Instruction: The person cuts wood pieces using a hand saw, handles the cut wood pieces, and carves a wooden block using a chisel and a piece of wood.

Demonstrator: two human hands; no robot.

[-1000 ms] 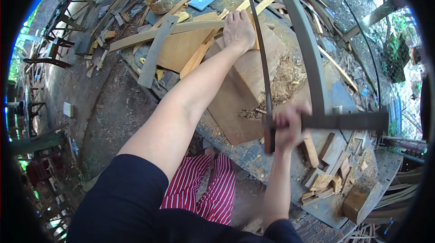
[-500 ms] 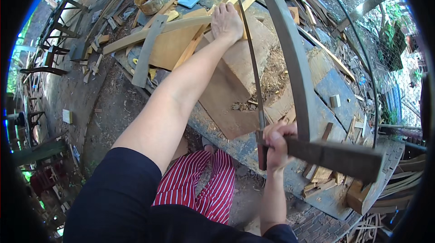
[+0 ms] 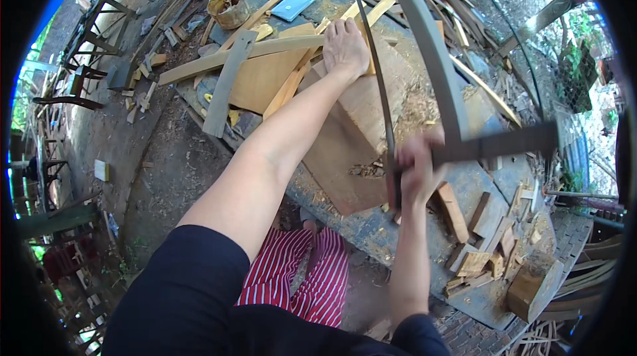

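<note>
My right hand (image 3: 418, 167), a little blurred, grips the near end of a wooden frame saw (image 3: 428, 51), whose long frame reaches toward the far edge. Its thin dark blade (image 3: 378, 77) runs just to the right of my left hand (image 3: 346, 51). That hand bears down with its fingers curled over a light wooden strip (image 3: 292, 44). Under it lies a thick wood block (image 3: 363, 109) on a brown board (image 3: 325, 147). Where the blade meets the strip is partly hidden by my left hand. Sawdust (image 3: 419, 107) is heaped right of the blade.
A grey slat (image 3: 229, 84) and a flat panel (image 3: 262, 80) lie left of my left hand. Behind are a rusty bucket (image 3: 229, 9) and a blue pouch (image 3: 296, 2). Offcuts (image 3: 474, 263) and a squared block (image 3: 534, 286) crowd the table's (image 3: 371, 236) right end.
My right hand has pushed the saw's near end forward, away from my body. My left hand stays on the strip; the whole view has shifted slightly.
</note>
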